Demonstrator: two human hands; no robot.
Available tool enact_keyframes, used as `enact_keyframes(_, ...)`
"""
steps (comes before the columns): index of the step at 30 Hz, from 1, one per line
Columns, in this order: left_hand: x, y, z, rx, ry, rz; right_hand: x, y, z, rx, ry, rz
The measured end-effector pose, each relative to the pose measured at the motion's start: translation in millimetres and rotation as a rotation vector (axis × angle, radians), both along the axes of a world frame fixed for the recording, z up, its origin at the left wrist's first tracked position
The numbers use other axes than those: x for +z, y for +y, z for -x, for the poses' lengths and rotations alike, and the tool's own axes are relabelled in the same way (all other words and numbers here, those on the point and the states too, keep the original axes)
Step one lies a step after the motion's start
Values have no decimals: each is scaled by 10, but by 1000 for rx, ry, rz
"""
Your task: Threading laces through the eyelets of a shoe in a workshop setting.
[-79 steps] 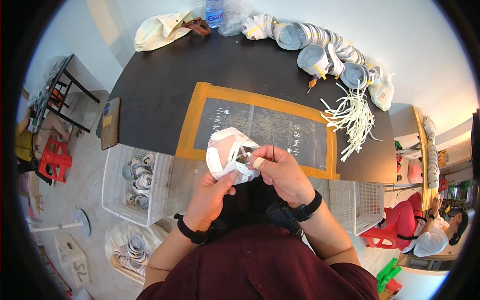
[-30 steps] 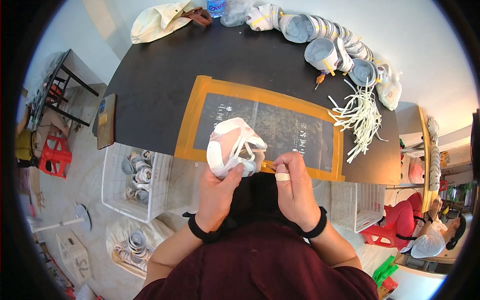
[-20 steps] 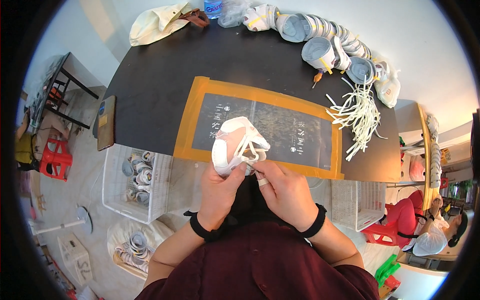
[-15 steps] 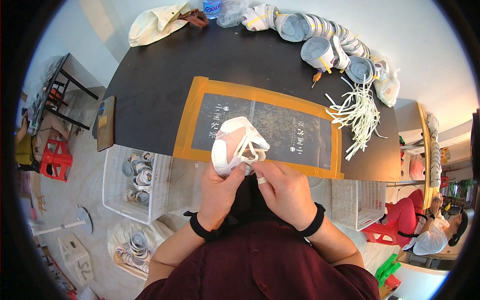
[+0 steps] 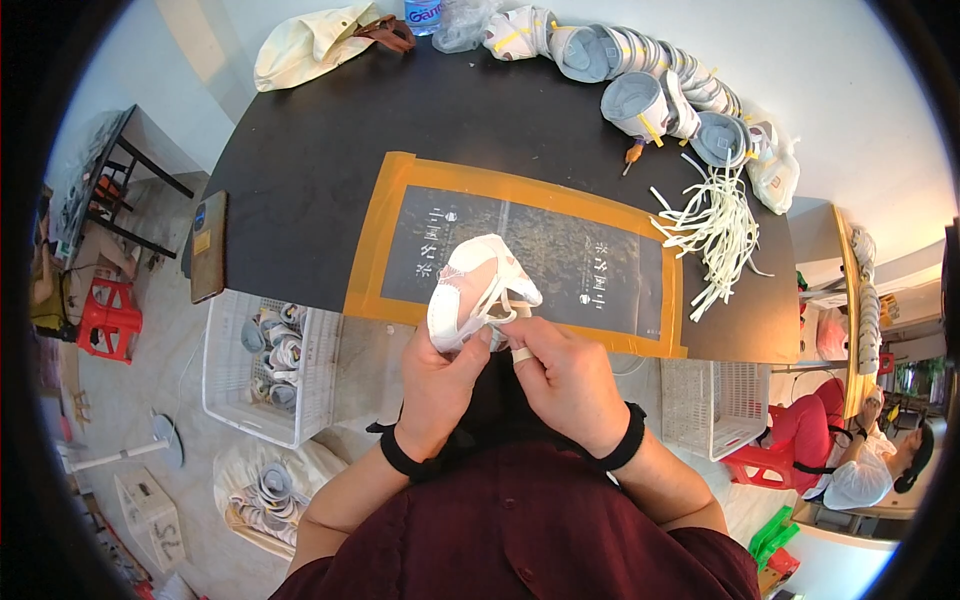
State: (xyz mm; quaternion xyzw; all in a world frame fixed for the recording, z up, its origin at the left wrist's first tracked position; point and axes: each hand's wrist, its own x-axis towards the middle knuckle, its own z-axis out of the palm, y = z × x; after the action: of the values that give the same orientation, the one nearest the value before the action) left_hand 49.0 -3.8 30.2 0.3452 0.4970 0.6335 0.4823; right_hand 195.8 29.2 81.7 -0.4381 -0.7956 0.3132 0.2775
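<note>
The black desk (image 5: 310, 180) carries a dark sheet (image 5: 560, 260) bordered by orange tape (image 5: 372, 240) along its near edge; over the left part of that edge the pale shoe upper (image 5: 466, 290) is held up. The left hand (image 5: 437, 388) clasps its near left side; the right hand (image 5: 573, 388) pinches its near end beside the straps (image 5: 490, 297), the exact contact too small to tell. Good work here likely wants the left thumb bracing firmly and short, even right-hand pulls. The bulk lies beyond both hands, ahead of the left thumb.

pink-and-white shoe upper (image 5: 474, 281), tilted, held up
</note>
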Motion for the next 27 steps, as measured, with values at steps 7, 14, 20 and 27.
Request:
enact_keyframes(7, -57, -28, 112, -107, 114, 54, 142, 144, 37, 106, -184, 6)
enact_keyframes(14, -124, 68, 126, -82, 109, 22, 200, 339, 186, 127, -265, 45)
enact_keyframes(20, -84, 148, 155, -82, -7, 58, 158, 387, 346, 251, -558, -188)
enact_keyframes(27, -38, 189, 236, -136, 7, 137, 109, 501, 343, 271, -484, -109)
